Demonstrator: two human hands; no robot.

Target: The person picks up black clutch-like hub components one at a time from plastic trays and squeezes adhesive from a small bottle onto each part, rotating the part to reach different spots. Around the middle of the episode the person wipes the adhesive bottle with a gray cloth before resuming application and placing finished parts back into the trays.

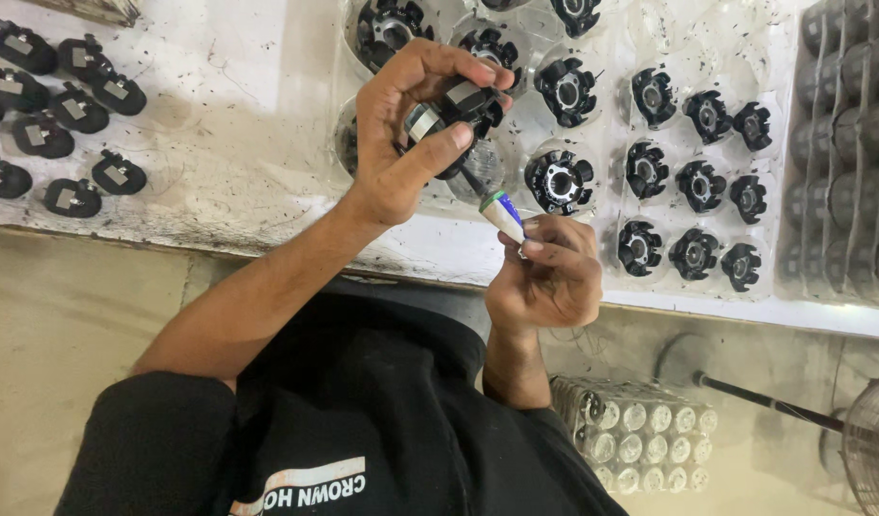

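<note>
Above the clear tray (793, 277), the left hand (411, 143) pinches a small, stiff black part (459, 110) by its rim, while the right hand (549, 277) grips a light tube (503, 214).

Left hand (411, 134) raised far over the counter, forearm bare and slanting up from near left, fingers (454, 65) and thumb curled shut; right hand (546, 272) lower, nearer, fist-like, fingertips seemingly pinched together, wrist bent.
</note>
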